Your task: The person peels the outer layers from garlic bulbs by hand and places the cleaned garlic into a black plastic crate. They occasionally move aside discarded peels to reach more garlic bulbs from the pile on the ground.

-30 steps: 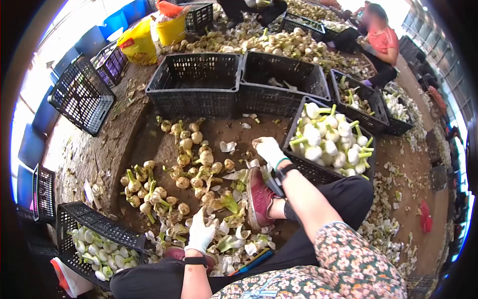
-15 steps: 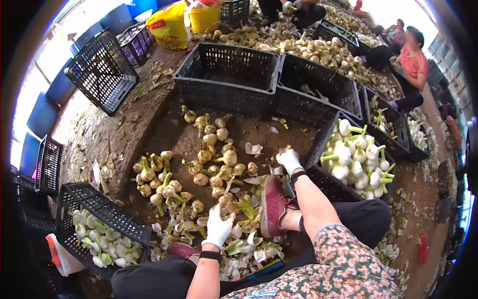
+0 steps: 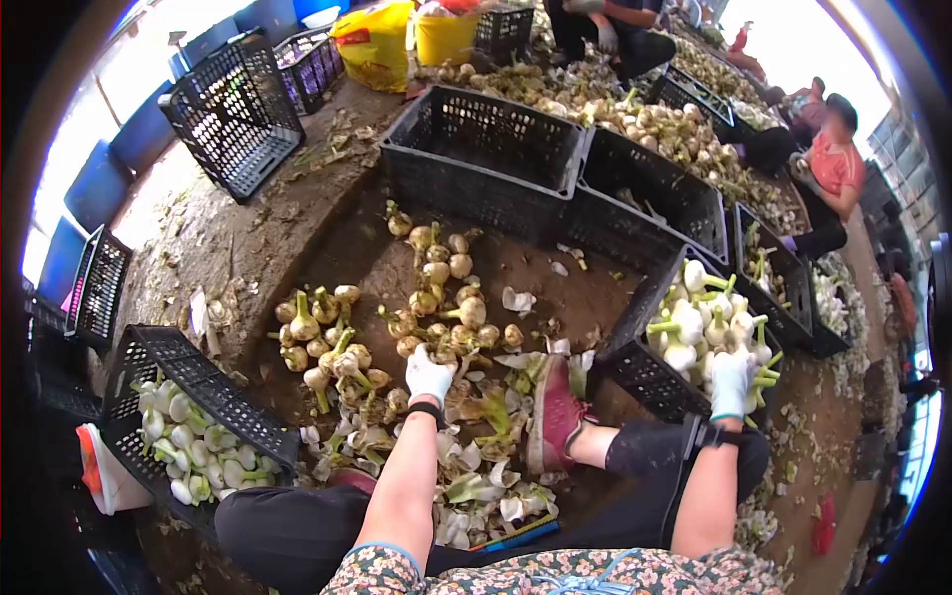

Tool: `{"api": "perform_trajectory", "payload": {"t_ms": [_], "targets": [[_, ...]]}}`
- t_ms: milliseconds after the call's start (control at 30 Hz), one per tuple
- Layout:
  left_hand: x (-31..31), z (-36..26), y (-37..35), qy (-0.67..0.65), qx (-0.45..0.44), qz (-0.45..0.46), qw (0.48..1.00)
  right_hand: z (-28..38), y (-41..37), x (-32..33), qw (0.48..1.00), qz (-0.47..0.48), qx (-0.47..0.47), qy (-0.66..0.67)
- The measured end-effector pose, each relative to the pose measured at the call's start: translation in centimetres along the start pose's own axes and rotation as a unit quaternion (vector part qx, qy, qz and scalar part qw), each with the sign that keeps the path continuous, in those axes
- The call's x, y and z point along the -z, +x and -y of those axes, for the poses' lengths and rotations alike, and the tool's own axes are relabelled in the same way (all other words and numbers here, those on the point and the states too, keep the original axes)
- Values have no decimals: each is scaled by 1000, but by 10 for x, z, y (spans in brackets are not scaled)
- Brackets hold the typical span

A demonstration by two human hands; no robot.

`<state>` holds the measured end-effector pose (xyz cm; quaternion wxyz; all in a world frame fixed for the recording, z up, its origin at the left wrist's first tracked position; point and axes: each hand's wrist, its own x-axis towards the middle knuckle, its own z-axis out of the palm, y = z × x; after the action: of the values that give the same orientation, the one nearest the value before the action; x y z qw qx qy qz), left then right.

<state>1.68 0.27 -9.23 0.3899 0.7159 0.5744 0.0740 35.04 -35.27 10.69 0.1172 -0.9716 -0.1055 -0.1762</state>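
Note:
My left hand (image 3: 429, 377), in a white glove, reaches into a pile of untrimmed, brownish garlic bulbs (image 3: 472, 312) on the ground. Its fingers are curled round a garlic bulb at the pile's near edge, mostly covered by the glove. To the right, my gloved right hand (image 3: 732, 385) is down on the clean white garlic bulbs (image 3: 684, 322) heaped in a black crate (image 3: 635, 372). Its fingertips are among the bulbs, and I cannot tell whether they hold one. Peeled skins and leaves (image 3: 496, 486) lie between my legs.
Another black crate (image 3: 208, 362) with white bulbs leans at my left. Two larger black crates (image 3: 481, 164) (image 3: 650, 183) stand ahead. Behind them are a long garlic heap (image 3: 615, 109), a yellow bag (image 3: 375, 45) and a yellow bucket (image 3: 446, 40). Other people sit at the back and right.
My right hand has moved from the ground beside my shoe to the bulbs in the right crate. My left hand has gone forward from the skins to the bulb pile. The view has shifted slightly.

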Motion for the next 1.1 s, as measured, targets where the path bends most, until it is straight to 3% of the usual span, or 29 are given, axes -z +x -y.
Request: {"api": "perform_trajectory", "payload": {"t_ms": [33,67,100,133,167,233,300,367,400,433,467,533,600,633,700,733,767,867,933,967,1033,1100], "targets": [[-7,18,6,-47,-13,-53,997,44,-19,27,984,-140,96,-46],[5,12,-5,-95,-38,-77,992,52,-25,-3,958,-153,131,203],[19,-2,-23,-140,-66,-98,983,66,-33,-40,864,-19,3,503],[31,-12,-38,-205,-95,-90,970,132,-71,15,882,142,42,447],[29,-19,-47,-206,-141,-148,957,171,-92,21,741,289,89,599],[68,-68,-94,-188,-185,-118,957,228,-145,-2,669,476,26,570],[88,-82,-122,-82,-310,-156,934,259,-181,-10,765,377,195,485],[110,-85,-148,-108,-328,-165,924,268,-189,6,620,502,34,603],[117,-79,-155,-267,-281,-86,918,270,-191,9,509,532,-34,676],[124,-72,-162,-419,-223,-3,880,264,-191,13,421,558,-31,715],[146,-82,-185,-524,-146,104,833,263,-192,27,395,580,-21,712],[147,-73,-193,-572,-212,68,790,261,-198,54,366,603,-8,708],[158,-75,-208,-577,-223,19,785,264,-211,71,160,613,-83,769],[155,-64,-203,-503,-256,-47,824,266,-216,77,229,604,-39,762],[157,-54,-208,-406,-270,-92,868,269,-226,96,415,563,82,710],[160,-46,-210,-343,-293,-118,884,271,-229,103,465,579,93,663],[161,-41,-212,-342,-294,-117,885,273,-243,102,455,525,76,715],[167,-36,-219,-360,-280,-98,884,275,-249,96,455,576,24,679],[165,-34,-222,-424,-274,-82,859,270,-245,96,406,623,90,662],[164,-32,-224,-486,-265,-65,830,268,-245,96,407,624,92,661],[169,-34,-228,-499,-248,-91,825,266,-248,96,343,673,29,655],[170,-27,-228,-493,-253,-69,830,267,-251,98,341,668,42,660]]}}
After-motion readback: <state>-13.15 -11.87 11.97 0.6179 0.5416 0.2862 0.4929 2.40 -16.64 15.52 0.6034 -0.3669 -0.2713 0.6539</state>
